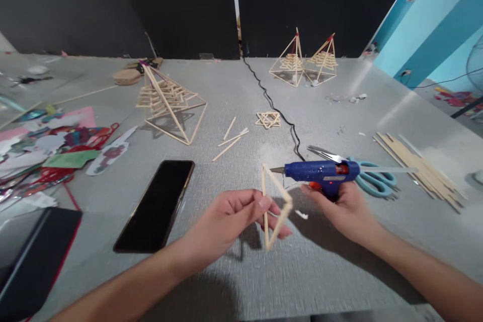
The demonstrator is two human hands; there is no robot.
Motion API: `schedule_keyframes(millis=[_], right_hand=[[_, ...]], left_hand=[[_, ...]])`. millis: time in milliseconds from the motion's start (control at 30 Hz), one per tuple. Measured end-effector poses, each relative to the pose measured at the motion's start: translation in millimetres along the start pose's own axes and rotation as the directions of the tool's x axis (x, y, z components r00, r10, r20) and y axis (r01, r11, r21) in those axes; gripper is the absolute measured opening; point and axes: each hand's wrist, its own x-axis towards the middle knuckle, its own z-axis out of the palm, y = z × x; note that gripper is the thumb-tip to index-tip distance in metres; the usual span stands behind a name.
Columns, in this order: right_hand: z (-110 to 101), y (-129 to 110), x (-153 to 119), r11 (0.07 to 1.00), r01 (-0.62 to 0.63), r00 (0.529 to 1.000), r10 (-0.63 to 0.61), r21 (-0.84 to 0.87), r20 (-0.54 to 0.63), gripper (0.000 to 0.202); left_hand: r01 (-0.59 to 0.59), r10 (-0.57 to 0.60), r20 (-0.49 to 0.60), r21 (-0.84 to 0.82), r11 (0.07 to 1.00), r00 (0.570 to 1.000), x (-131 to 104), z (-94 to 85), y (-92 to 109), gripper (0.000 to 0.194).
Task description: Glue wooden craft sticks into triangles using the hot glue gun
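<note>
A small triangle of wooden sticks is pinched between the thumb and fingers of my left hand, held above the grey table. My right hand is wrapped round the handle of a blue glue gun, whose metal nozzle points left and lies at the triangle's upper corner. A clear glue stick protrudes from the gun's back end. Beneath and behind the gun lie scissors with light blue handles. Several loose short sticks and a flat star of sticks rest farther back.
A black phone lies left of my left hand, beyond it a dark case and colourful scraps. Stick pyramids stand at the back left and back right. A black cord crosses the table. Long sticks lie right.
</note>
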Motion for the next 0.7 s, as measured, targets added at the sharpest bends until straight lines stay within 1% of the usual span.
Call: schedule_keyframes(millis=[133,267,467,600,700], right_hand=[[0.5,-1.2,-0.5,0.989,0.117,0.993,-0.118,-0.095,-0.004,0.029],[0.2,0.9,-0.4,0.955,0.213,0.971,-0.23,-0.207,-0.062,0.023],[0.6,1.8,-0.6,0.942,0.22,0.963,-0.252,-0.252,-0.102,0.023],[0.8,3.0,0.3,0.916,0.266,0.944,-0.311,-0.301,-0.112,0.02],[0.4,3.3,1.1,0.897,0.288,0.932,-0.343,-0.335,-0.116,0.02]], left_hand=[[0.022,-0.022,0.0,-0.021,1.0,1.0,-1.5,-0.4,0.1,0.055],[0.022,-0.021,0.017,-0.062,0.998,1.0,-2.2,0.0,0.2,0.054],[0.013,-0.008,0.04,-0.113,0.994,0.999,-1.2,-0.4,-3.7,0.05],[0.053,-0.047,0.04,-0.159,0.986,0.998,-1.5,1.6,-3.1,0.053],[0.072,-0.068,0.037,-0.155,0.985,0.997,-2.3,2.5,-1.8,0.056]])
